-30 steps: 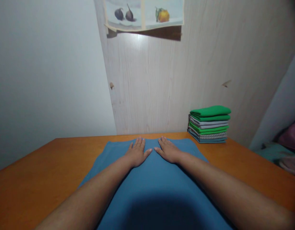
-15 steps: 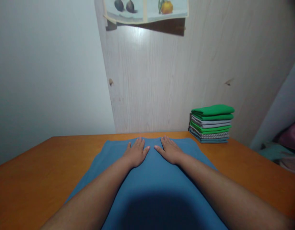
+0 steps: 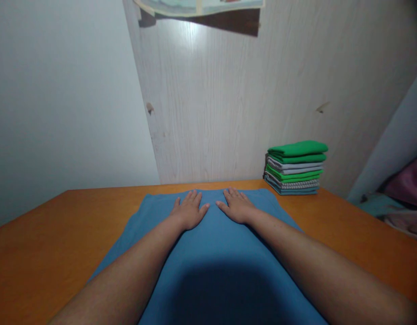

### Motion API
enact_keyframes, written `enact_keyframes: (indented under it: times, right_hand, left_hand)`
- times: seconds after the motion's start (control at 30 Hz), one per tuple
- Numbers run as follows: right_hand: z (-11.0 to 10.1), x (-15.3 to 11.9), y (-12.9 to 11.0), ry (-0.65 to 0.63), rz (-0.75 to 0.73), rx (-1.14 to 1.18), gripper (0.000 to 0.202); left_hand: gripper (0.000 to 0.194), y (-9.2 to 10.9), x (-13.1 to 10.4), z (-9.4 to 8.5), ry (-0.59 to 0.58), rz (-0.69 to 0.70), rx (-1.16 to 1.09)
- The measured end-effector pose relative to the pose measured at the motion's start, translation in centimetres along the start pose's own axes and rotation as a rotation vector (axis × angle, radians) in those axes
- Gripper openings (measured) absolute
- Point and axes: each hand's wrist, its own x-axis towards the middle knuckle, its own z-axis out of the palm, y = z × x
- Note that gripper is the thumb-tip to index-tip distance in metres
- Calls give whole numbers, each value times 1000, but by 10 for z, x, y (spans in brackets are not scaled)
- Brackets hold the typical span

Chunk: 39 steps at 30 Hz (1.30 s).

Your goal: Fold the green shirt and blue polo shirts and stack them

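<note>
Cloth in plain blue lies spread over the worktop, running from just beyond the fingertips back beneath both palms and on toward the wearer. On it rest the left hand and the right hand, both palm down and flat, close to its far edge. Left-hand fingers are spread, the little finger well apart from the others and the thumb angled out toward the other hand. Right-hand fingers are slightly parted, with that thumb also pointing inward; the two thumb tips are near each other but not touching, blue fabric showing between them. Neither set of fingers grips anything. To the right of the right-hand fingers, well apart from them, a stack of folded cloths stands near the back edge: dark green on top, then grey, brighter green, a small-patterned layer and blue at the bottom. Beyond the fingertips rises a wood-grain panel, with a picture sheet high above them. Far right of the fingers lies some pink fabric. A dark shadow falls nearer than the fingers.
</note>
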Motion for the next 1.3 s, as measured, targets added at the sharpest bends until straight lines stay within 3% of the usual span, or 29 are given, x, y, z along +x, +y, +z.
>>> enact_keyframes:
  times: [0.27, 0.47, 0.6, 0.73, 0.83, 1.0, 1.17, 1.3]
  right_hand:
    - [-5, 0, 1, -34, -23, 20, 96]
    - [-21, -9, 12, -31, -38, 10, 90]
    - [-35, -35, 32, 67, -40, 24, 79]
    - [-48, -78, 60, 163, -23, 107, 66]
    - [-61, -117, 81, 208, 25, 183, 54]
    - [-82, -184, 101, 150, 76, 331, 37]
    - [-90, -248, 106, -29, 44, 281, 43]
    - [-82, -275, 107, -43, -37, 114, 51]
  left_hand:
    - [79, -3, 4, 5, 28, 0, -4]
    - [80, -3, 5, 2, 24, 16, -8]
    - [79, -4, 0, -3, 55, 34, -27]
    - [72, 3, -18, -13, 153, 114, -35]
    - [57, 21, -36, -25, 176, 280, -95]
    - [44, 75, -67, -40, 65, 416, -243]
    - [41, 132, -91, -33, -47, 596, -299]
    - [39, 169, -105, -22, -96, 701, -283]
